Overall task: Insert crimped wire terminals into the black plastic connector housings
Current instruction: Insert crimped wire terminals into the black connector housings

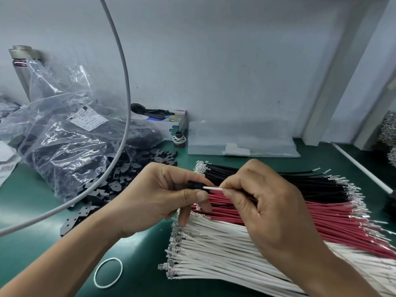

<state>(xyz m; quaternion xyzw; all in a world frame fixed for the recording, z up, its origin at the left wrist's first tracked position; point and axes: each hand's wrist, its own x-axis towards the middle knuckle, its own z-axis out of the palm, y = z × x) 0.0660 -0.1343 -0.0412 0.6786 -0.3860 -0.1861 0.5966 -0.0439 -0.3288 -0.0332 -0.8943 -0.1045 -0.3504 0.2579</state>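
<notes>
Nearest to us: our two bare forearms reach in from the bottom edge, and the hands meet above the green counter (32, 200).
Left hand (162, 196): fingers and thumb curled round a small black housing (194, 185), holding it with its opening turned toward the other hand.
Right hand (267, 202): thumb and forefinger pinch a white wire (213, 189) close to its tip.
Where the wire is: its end touches the housing's mouth. The metal terminal is out of sight, so we judge it is entering or just seated; we cannot tell which.
Other wires in this housing: a thin black wire (222, 204) runs below the left fingers, but we cannot tell whether it belongs to this housing.
Work left, wires: three fanned stacks lie under the right hand, white wires (214, 249) nearest, red wires (289, 215) in the middle, black wires (267, 179) farthest, all with bare metal tips.
Work left, housings: a clear bag of black parts (64, 146) sits to the left, with more spilled loose parts (128, 170) beside it.
Finished pieces: we see none clearly set aside.
Our judgement: the job looks early, with far more left than done.
Also on the counter: a white rubber band (108, 273) near the left forearm.
</notes>
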